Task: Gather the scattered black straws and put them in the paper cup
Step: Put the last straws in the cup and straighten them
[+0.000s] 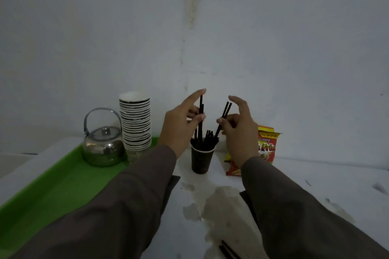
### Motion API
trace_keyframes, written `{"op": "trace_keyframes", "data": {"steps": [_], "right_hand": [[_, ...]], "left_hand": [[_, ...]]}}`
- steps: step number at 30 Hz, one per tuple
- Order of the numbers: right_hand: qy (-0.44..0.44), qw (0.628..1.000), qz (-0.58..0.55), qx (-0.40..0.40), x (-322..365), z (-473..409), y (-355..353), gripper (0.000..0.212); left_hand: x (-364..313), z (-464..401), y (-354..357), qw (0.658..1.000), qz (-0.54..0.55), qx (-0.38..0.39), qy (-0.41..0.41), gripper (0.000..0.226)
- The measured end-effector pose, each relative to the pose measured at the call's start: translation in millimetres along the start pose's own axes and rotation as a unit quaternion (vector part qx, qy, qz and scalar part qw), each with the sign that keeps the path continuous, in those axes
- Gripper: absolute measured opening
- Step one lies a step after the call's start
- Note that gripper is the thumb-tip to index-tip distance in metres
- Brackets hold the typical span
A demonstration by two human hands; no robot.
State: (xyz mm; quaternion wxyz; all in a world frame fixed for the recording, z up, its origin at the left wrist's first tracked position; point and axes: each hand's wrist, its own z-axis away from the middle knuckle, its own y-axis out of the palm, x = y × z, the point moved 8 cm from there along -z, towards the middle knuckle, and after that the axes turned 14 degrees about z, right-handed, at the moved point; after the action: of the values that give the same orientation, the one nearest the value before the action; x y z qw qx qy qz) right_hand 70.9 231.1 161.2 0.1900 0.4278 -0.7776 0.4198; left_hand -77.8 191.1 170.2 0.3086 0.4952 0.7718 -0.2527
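Note:
A dark paper cup (201, 161) stands on the white table near the wall, with several black straws (207, 137) sticking out of it. My left hand (181, 124) pinches upright black straws (201, 111) just above the cup's left side. My right hand (239, 126) pinches two black straws (225, 112) that lean right, their lower ends reaching down into the cup. More black straws (228, 251) lie loose on the table at the bottom edge, between my sleeves.
A green tray (52, 191) on the left carries a metal kettle (103, 146) and a tall stack of paper cups (135, 124). A red and yellow snack packet (266, 146) stands right of the cup. The wall is close behind. The tabletop (221, 202) is stained.

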Motion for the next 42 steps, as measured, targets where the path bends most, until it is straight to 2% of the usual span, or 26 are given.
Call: {"op": "trace_keyframes", "data": {"steps": [9,14,19,23,28,37,42], "right_hand": [[-0.012,0.999,0.047,0.021,-17.8,-9.3,58.7,0.042],[-0.009,0.994,0.105,0.014,-42.4,-7.6,71.2,0.046],[-0.022,0.989,0.146,0.030,-54.2,-0.2,78.8,0.040],[-0.030,0.984,0.174,0.030,-57.2,5.4,80.4,0.031],[-0.031,0.983,0.171,0.050,-53.0,4.4,74.3,0.030],[-0.056,0.981,0.186,0.002,-29.3,41.5,9.9,0.022],[-0.032,0.987,0.152,0.049,-38.9,104.9,-10.6,0.015]], "left_hand": [[45.9,-4.0,11.3,1.000,-0.006,-0.025,-0.010,0.062],[68.8,0.6,18.3,0.999,-0.025,-0.007,-0.031,0.061],[83.5,10.4,29.9,0.994,-0.092,0.050,-0.043,0.041],[89.1,15.3,34.8,0.978,-0.194,0.079,0.001,0.025],[83.7,15.9,33.5,0.960,-0.263,0.078,0.055,0.026],[34.4,50.4,22.3,0.969,-0.227,0.056,0.083,0.030],[17.1,120.0,36.4,0.980,-0.172,0.092,0.045,0.025]]}}
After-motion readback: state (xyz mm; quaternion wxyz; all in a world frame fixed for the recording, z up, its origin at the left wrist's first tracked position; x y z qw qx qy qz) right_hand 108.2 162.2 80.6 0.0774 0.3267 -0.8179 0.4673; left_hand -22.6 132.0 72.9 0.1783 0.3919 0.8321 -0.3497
